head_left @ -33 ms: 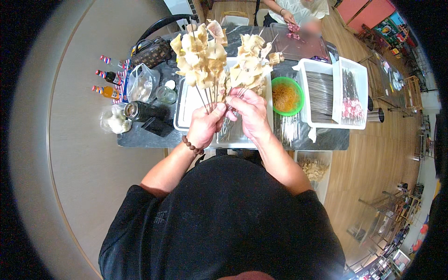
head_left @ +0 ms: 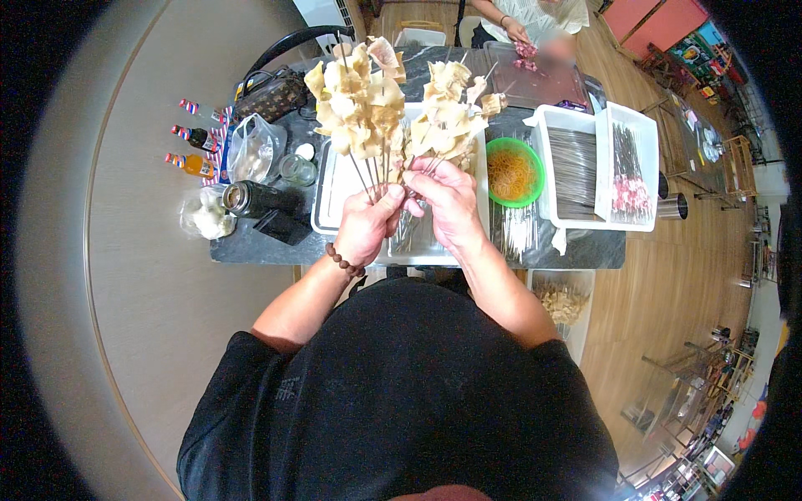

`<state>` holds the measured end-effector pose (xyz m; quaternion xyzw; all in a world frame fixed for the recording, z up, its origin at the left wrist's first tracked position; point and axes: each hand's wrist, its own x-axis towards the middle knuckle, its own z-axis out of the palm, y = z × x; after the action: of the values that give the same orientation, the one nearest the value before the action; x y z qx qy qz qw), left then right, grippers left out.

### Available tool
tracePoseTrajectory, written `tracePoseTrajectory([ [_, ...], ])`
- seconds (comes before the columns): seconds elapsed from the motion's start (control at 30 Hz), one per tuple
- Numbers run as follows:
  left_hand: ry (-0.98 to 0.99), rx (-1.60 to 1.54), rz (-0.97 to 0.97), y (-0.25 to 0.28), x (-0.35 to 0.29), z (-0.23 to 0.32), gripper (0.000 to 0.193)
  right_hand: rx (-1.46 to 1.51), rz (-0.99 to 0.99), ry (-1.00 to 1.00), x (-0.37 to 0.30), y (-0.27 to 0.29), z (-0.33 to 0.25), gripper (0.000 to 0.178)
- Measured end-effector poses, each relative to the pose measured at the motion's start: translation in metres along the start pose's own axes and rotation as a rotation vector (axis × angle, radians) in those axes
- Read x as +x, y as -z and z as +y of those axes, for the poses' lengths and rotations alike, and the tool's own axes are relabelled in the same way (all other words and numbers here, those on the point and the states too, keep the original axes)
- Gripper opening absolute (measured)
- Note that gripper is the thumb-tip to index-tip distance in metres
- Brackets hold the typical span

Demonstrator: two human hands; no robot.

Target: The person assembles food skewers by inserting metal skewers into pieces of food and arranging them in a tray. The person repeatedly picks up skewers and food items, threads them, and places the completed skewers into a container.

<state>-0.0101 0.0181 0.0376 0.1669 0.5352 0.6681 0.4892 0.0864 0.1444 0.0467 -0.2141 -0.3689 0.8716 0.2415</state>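
Observation:
My left hand (head_left: 366,224) is closed around the lower ends of several thin skewers (head_left: 357,104) threaded with pale, cream-coloured folded food pieces. A second bunch of loaded skewers (head_left: 447,108) fans out from my right hand (head_left: 454,204), whose fingers pinch the sticks. Both hands meet over a white tray (head_left: 326,219) at the near table edge, thumbs close together, and the food ends point away from me. Beneath my hands, more thin sticks show in the tray, partly hidden. Right of the right-hand bunch stands a green bowl (head_left: 537,192) of orange rubber bands.
White bins (head_left: 543,219) on the right hold bare metal skewers and pink meat skewers. Left are a dark flask (head_left: 259,200), a glass jar (head_left: 297,170), plastic bags and bottles (head_left: 192,164). Across the dark table (head_left: 585,250), another person's hand (head_left: 518,33) holds pink meat over a board.

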Motion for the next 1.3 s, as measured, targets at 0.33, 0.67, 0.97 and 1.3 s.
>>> tracePoseTrajectory([
  [0.33,0.004,0.041,0.027,0.008,-0.008,-0.006,0.028,-0.042,-0.051,-0.149,0.001,-0.004,0.006,0.019],
  [0.67,0.082,-0.036,-0.018,0.008,-0.016,-0.001,0.041,-0.073,-0.075,-0.113,-0.005,-0.012,0.005,0.023],
  [0.97,0.117,0.111,-0.063,0.012,-0.015,-0.005,0.047,-0.045,-0.059,-0.076,-0.006,-0.013,0.008,0.016],
  [1.3,0.148,0.140,-0.114,0.009,-0.017,-0.005,0.045,-0.030,-0.097,-0.218,-0.003,-0.010,0.007,0.019],
])
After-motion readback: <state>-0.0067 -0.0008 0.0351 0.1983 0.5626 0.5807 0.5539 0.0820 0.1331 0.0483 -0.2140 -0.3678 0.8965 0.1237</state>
